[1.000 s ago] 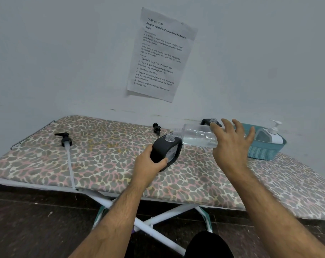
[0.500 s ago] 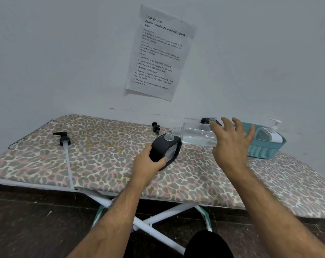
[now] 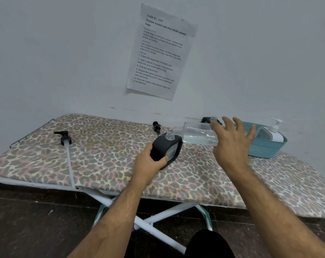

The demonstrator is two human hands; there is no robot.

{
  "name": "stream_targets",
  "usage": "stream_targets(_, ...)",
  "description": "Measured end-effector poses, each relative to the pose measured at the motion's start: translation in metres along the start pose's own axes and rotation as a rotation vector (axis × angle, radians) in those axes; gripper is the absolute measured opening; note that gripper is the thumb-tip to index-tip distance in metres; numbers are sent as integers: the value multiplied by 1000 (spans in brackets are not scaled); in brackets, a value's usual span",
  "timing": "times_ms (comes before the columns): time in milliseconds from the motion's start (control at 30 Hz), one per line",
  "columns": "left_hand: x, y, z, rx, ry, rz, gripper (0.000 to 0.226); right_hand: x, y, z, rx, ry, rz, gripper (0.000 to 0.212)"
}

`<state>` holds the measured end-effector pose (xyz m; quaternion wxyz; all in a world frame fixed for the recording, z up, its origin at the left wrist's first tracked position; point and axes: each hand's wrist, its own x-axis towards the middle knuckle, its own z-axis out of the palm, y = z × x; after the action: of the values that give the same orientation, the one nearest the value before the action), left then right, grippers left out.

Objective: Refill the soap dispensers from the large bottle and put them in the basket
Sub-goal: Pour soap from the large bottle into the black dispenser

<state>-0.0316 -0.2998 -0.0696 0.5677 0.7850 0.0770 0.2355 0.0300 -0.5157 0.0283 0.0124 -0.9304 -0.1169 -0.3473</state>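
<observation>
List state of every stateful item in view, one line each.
large clear bottle: uncapped, tipped sideways, mouth at the dispenser's neck
black dispenser: pump off, neck open, tilted
left hand: grips the black dispenser
right hand: holds the large clear bottle
long pump: removed, lying on the ironing board
small pump: removed, lying on the board
white dispenser: pump on, in the basket

ironing board [image 3: 102, 164], leopard cover | printed sheet [image 3: 159, 53] on wall
</observation>
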Motion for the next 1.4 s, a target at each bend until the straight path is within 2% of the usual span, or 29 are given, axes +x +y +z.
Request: stream_targets(1400, -1, 3, -1, -9, -1, 2, 52, 1, 0, -1, 6, -5, 1, 71)
